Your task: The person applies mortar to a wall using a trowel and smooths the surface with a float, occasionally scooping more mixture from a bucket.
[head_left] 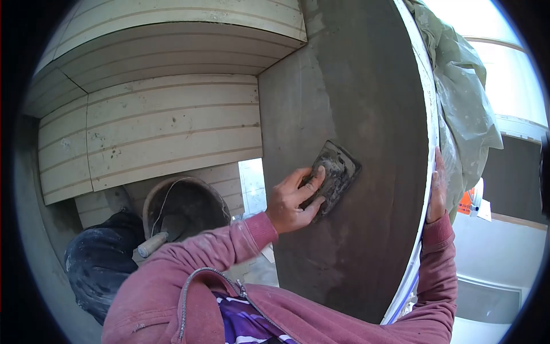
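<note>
My left hand grips a dark, mortar-smeared hand float, its fingers over the back of the tool. The float lies tilted against the grey plastered wall, and its working face is hidden. My right hand lies flat, fingers stretched out, along the white edge of this wall, holding nothing that I can see. Below my left forearm stands a round bucket with a thin wire handle. Inside it leans a trowel with a pale wooden handle.
Pale boards with brown stripes form steps on the left. A greenish plastic sheet hangs beyond the wall's edge. An orange-labelled container stands past it. A dark-trousered leg is beside the bucket.
</note>
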Demonstrator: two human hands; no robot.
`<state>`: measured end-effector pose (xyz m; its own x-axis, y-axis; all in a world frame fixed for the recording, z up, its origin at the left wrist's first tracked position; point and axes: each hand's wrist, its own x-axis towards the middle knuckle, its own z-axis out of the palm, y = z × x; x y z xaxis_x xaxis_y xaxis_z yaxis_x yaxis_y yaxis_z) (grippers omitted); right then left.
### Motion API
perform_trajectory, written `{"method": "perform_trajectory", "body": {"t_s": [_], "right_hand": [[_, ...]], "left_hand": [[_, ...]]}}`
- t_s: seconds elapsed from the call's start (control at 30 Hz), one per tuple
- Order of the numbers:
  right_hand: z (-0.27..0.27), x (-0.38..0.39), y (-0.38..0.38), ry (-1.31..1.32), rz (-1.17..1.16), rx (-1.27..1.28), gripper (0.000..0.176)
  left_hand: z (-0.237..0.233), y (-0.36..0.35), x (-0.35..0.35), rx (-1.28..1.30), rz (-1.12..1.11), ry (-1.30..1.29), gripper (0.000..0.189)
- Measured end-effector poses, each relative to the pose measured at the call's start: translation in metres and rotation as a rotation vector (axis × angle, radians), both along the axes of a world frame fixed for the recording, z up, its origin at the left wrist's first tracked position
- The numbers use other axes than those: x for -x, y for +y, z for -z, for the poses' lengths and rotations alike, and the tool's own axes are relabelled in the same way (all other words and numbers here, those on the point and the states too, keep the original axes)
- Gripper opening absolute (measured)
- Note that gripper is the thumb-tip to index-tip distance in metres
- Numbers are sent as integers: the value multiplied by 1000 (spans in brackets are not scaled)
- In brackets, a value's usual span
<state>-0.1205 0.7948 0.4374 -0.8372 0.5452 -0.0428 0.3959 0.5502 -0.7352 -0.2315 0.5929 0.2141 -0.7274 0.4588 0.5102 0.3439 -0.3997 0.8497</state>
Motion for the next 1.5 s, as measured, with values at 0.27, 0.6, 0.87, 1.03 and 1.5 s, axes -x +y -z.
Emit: {"method": "perform_trajectory", "body": {"t_s": [0.27, 0.6, 0.87, 1.03, 1.5], "right_hand": [[-2, -3, -1, -39, 9, -92, 55], [-11, -3, 5, -69, -95, -232, 58], [-19, 1, 6, -254, -88, -629, 61], [-21, 3, 8, -298, -65, -707, 62], [-20, 12, 0, -314, -67, -653, 65]], "left_hand": [[-3, 69, 100, -21, -246, -28, 51], [-34, 69, 94, 147, -275, -26, 58], [-102, 154, 300, 594, -206, -273, 51], [-67, 140, 214, 371, -347, -143, 47], [-72, 174, 305, 283, -461, -142, 44]]}}
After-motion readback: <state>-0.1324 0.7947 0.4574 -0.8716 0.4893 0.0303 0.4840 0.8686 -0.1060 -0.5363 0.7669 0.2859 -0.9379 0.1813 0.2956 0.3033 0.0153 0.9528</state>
